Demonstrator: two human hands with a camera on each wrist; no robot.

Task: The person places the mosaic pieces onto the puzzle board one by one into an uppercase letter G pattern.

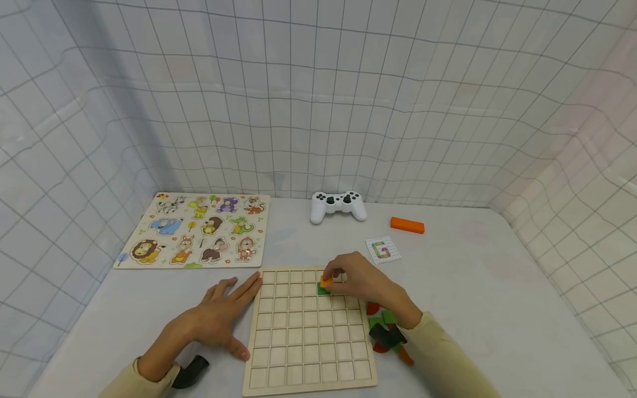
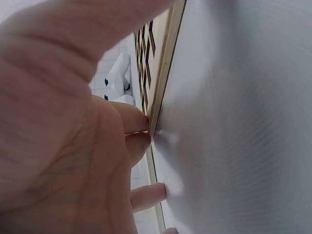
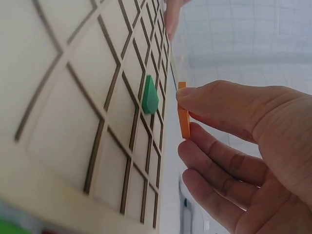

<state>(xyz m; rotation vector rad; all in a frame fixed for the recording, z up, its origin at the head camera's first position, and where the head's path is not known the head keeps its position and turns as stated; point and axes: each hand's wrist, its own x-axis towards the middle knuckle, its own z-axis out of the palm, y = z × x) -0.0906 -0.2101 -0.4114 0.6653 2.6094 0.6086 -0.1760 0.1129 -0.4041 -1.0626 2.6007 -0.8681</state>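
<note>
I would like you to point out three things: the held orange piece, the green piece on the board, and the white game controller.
Orange piece [image 3: 184, 123]: right wrist view, lower exposed part.
Green piece [image 3: 150, 100]: right wrist view, middle of its visible surface.
White game controller [image 1: 338, 206]: head view, middle of its body.

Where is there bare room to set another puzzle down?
Widest bare patch: the table's right side, bordered by the orange block, gridded wall and right sleeve. A smaller gap lies between animal puzzle and white controller, beyond the grid board. Crowded: the grid board's right edge, where coloured pieces lie beside the sleeve.
</note>
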